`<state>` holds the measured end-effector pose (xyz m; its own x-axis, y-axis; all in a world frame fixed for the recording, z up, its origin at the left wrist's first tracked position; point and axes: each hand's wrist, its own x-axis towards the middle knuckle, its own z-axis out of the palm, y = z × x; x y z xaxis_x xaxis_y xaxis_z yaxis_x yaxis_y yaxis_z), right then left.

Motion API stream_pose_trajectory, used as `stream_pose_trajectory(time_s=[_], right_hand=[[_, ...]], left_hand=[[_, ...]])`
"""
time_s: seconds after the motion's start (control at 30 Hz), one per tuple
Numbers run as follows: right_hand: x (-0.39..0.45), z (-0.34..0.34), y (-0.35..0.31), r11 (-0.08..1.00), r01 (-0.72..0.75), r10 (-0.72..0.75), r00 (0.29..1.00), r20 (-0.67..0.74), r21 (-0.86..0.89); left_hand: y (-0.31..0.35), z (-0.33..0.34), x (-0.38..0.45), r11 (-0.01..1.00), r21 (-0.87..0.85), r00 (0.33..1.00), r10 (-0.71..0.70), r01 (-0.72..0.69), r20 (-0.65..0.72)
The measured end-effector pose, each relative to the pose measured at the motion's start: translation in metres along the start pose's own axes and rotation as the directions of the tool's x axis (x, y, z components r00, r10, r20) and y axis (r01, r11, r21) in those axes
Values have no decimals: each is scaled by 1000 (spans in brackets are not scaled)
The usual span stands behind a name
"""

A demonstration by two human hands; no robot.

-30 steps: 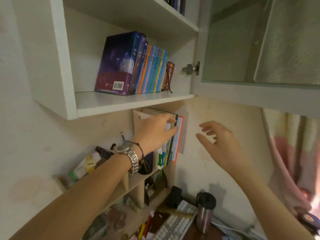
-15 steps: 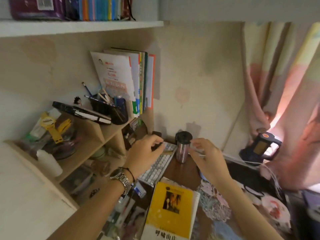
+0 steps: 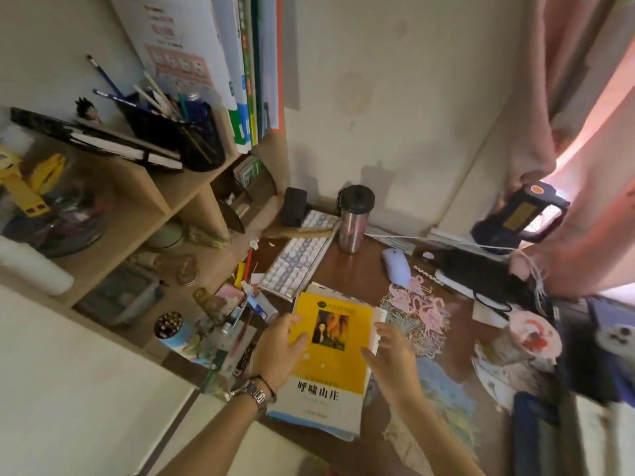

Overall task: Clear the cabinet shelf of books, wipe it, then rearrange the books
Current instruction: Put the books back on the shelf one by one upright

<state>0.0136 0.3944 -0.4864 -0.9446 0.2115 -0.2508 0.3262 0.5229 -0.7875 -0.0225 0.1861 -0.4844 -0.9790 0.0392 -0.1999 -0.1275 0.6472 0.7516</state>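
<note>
A yellow-covered book (image 3: 331, 341) lies on top of a stack of books on the brown desk (image 3: 357, 269), near its front edge. My left hand (image 3: 278, 352), with a metal watch on the wrist, holds the book's left edge, thumb on the cover. My right hand (image 3: 391, 355) is at the right edge, thumb on the cover and fingers curled against the page edges. The cabinet shelf is out of view.
A wooden desk organiser (image 3: 137, 214) at left carries upright books (image 3: 254, 63), a pen holder (image 3: 192, 139) and clutter. Behind the stack are a keyboard (image 3: 295, 262), a steel tumbler (image 3: 354, 218) and a mouse (image 3: 397, 266). A pink curtain (image 3: 591, 132) hangs at right.
My view dropped from the wall cabinet to the desk. Both hands came down from the upright books, passed over the keyboard, and now sit on the yellow book's two edges.
</note>
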Motion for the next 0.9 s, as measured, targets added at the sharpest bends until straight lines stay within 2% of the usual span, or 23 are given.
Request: stream_pose_trajectory(time_s=[0.17,0.33,0.6,0.77,0.9], right_hand=[[-3,23,24,981,-160,154,986,63,106],[-6,39,34,964,-218,204,974,102,152],[-4,47,40,948,-247,236,969,77,199],[-7,47,47,931,-283,272,959,78,230],[-11,48,57,913,-303,310,950,17,275]], left_hand=[[-25,20,-7,993,-25,994,-113,112,-8],[-37,32,-8,987,19,985,-162,161,57],[-41,39,-6,990,3,990,-143,143,10],[-41,48,-7,995,14,990,-103,102,101],[-35,54,-8,997,48,985,-72,66,159]])
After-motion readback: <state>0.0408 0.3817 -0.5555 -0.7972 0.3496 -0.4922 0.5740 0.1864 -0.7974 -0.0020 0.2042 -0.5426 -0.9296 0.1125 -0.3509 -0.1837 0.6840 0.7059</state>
